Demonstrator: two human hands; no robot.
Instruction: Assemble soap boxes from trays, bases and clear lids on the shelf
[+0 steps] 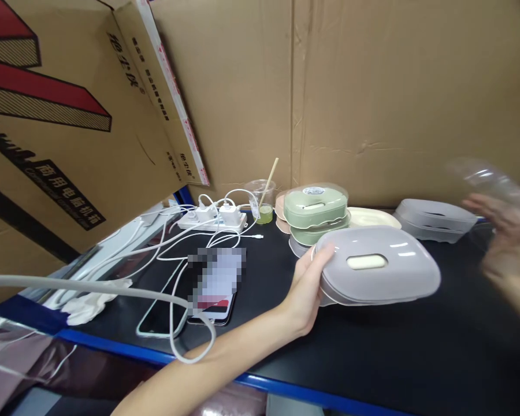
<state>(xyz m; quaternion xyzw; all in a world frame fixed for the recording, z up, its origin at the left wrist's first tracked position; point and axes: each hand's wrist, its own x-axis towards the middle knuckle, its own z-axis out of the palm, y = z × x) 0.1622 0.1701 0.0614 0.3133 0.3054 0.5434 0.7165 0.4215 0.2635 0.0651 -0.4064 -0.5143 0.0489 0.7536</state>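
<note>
My left hand (305, 289) is closed on the left end of a glossy grey oval plastic box (377, 283), tilted toward me above the table. A slot in its top shows a cream-coloured strip. At the far right my right hand (502, 231) is smeared by motion, with a clear plastic cover (485, 173) in its fingers; the cover's exact shape is too blurred to make out. Behind the held box, green oval boxes (316, 208) are stacked, with pinkish pieces (281, 214) beside them. A cream oval piece (372, 218) lies further back.
More grey oval pieces (435, 219) are stacked at the back right. Phones (212, 289), white cables and a power strip (212, 219) occupy the left. A plastic cup (264, 211) with a straw stands by the cardboard wall (351, 104). Blue edging (286, 386) marks the table's front.
</note>
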